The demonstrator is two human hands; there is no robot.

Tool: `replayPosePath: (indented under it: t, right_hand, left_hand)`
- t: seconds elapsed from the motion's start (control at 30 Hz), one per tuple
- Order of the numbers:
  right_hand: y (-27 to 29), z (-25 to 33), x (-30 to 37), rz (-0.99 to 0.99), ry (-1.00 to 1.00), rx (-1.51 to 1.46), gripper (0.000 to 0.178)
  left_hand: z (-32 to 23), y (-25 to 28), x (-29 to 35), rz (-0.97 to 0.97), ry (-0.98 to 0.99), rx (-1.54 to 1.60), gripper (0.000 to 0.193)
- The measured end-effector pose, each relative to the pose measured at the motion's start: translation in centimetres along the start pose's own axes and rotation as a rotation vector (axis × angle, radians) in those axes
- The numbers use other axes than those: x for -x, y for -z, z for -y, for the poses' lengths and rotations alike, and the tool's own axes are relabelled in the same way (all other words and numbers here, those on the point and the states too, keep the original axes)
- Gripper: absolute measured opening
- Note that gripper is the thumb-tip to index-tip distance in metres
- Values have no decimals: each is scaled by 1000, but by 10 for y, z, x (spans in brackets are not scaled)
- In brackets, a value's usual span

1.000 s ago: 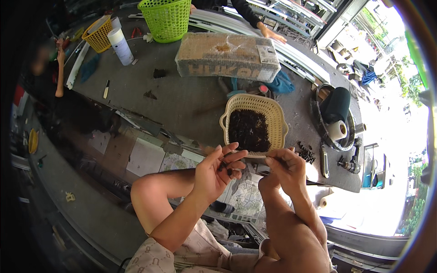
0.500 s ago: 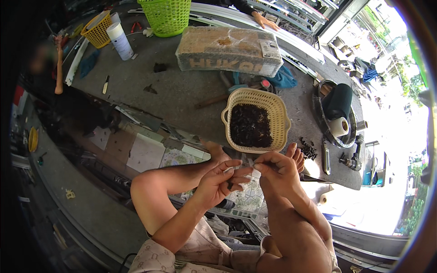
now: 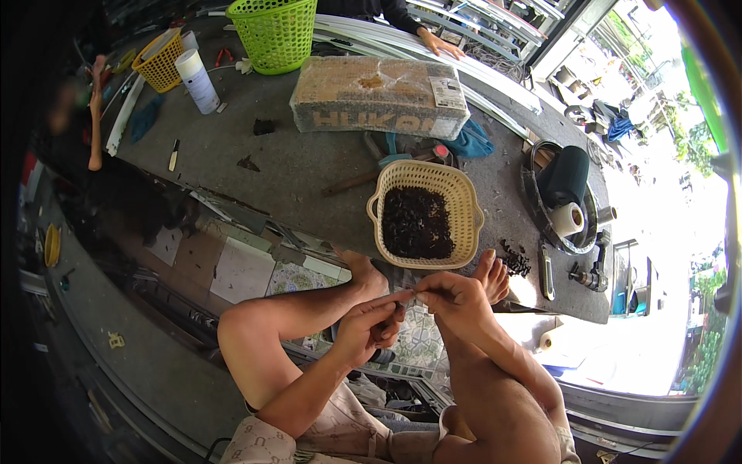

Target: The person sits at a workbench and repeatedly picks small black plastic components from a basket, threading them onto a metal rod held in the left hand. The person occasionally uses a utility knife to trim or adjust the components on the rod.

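In front of me, above my lap, both hands meet. My left hand [image 3: 368, 331] is closed, its fingers curled round a small black piece [image 3: 399, 308] that shows at the fingertips, and its index finger stretches toward the other hand. The thumb and finger of my right hand [image 3: 457, 300] pinch together at the tip of that left index finger; what they hold is too small to make out. Just beyond my hands, a cream plastic basket [image 3: 466, 191] stands on the bench with many small black pieces [image 3: 418, 224] inside.
More black pieces [image 3: 515, 259] lie loose beside a utility knife [image 3: 547, 272] and a drill [image 3: 592, 267]. A hammer [image 3: 352, 182] lies behind the basket, before a wrapped cardboard box [image 3: 379, 97]. Further back are a green basket [image 3: 274, 35] and another person's hand [image 3: 440, 43]. My bare feet rest at the bench edge.
My left fingers have curled in more and the hand has shifted slightly left and down. My right hand has followed a little to the left, still pinching. The whole view has shifted slightly.
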State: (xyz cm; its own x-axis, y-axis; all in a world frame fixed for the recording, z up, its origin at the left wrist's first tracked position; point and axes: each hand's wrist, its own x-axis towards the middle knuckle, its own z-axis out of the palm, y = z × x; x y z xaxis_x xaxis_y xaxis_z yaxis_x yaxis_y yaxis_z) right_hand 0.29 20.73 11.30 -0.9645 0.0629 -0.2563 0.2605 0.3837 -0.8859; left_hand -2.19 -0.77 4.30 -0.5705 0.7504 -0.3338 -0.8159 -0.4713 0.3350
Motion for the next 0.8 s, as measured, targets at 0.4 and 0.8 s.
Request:
replayPosePath:
  t: [0.4,0.8]
  right_hand:
    - [-2,3,1,39,78,89,18]
    - [-1,12,4,111,23,0,14]
  left_hand:
    - [17,9,-4,-52,-184,-231,13]
    - [16,5,-4,-70,-228,-275,9]
